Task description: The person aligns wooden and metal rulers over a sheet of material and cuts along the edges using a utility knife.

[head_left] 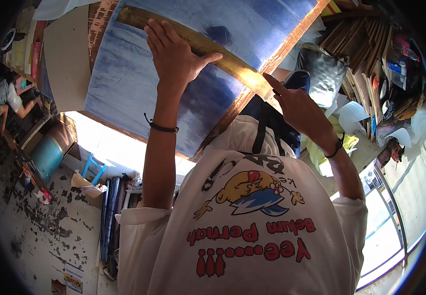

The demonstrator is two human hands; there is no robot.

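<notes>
My left hand (173,56) lies flat with its fingers spread, pressing on a long, flat brownish-gold straightedge (238,67). The straightedge runs slantwise across a mottled blue sheet (119,81), which covers most of a brown-edged work table (294,37). Past the table's right edge, the near end of the straightedge reaches toward my body. There my right hand (299,110) is closed with its index finger stretched along that end. A small dark thing shows by its fingers, too hidden to name.
A plain grey-brown board (65,61) lies left of the blue sheet. Stacked cardboard pieces (370,54) and a silvery-black bag (323,71) are at the right. A blue-green drum (48,155) stands at the left, near another person (14,96). Dark rolls (110,216) lean at lower left.
</notes>
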